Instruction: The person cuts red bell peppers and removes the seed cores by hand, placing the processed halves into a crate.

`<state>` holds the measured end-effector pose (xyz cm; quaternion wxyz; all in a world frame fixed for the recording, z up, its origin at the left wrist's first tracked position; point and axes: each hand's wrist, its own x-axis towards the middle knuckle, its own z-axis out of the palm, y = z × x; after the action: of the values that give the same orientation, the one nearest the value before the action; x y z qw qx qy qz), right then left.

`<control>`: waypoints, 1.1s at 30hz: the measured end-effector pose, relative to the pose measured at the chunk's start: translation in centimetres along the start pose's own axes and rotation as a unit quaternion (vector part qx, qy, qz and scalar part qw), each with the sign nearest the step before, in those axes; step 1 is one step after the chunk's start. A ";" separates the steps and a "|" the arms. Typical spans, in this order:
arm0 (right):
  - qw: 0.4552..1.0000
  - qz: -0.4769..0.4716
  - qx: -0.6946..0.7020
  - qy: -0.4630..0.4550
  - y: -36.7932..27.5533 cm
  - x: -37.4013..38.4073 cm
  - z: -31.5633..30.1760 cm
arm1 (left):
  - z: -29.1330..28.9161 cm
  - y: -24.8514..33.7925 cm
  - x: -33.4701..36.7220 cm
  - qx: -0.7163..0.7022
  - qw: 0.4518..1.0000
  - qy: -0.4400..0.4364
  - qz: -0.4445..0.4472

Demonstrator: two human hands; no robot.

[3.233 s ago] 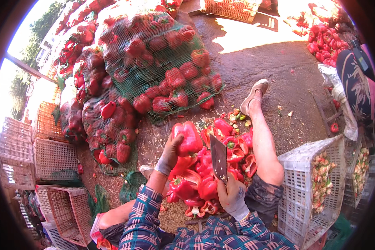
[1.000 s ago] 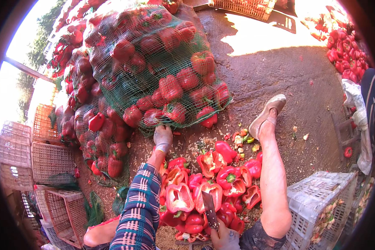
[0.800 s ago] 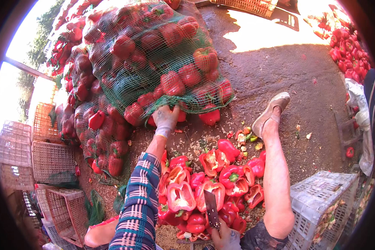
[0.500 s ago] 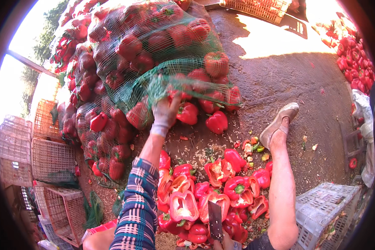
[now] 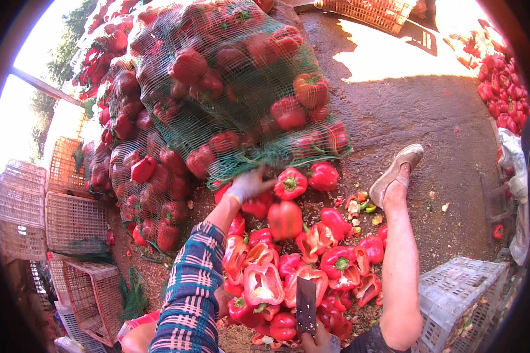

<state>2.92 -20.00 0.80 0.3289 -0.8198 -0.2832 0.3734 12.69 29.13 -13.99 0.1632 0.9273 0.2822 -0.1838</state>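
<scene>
Head view: a gloved hand at the mouth of a green net sack of red bell peppers, a knife held low.

The left hand [image 5: 248, 185] reaches to the net sack [image 5: 241, 88] edge, blurred, so I cannot tell how its fingers lie; loose red peppers [image 5: 290, 183] sit just beside it on the ground. They look firm, glossy, hollow and light, best gripped round the shoulders. The right hand [image 5: 319, 341] has its fingers wrapped round the handle of an upright knife [image 5: 305, 306] over the halved peppers [image 5: 264, 285].

Green net sacks [image 5: 229, 88] bulging with red peppers lie heaped at upper left; no labels, signs or screens.
</scene>
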 end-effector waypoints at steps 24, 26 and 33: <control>0.997 0.061 0.049 -0.025 -2.6 0.6 -1.0 | -1.9 0.7 -12.2 0.068 0.988 -0.121 0.062; 0.999 0.043 0.029 -0.016 -2.7 0.5 -1.3 | -2.3 -0.2 -13.7 -0.057 0.995 -0.078 0.015; 0.967 -0.190 -0.093 0.139 -5.0 -0.3 -3.2 | -4.1 2.1 -23.9 -0.757 0.652 -0.029 -0.032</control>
<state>4.26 -18.14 6.30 0.3528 -0.8218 -0.4185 0.1581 -3.56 18.07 0.39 0.8111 0.4664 0.3476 0.0618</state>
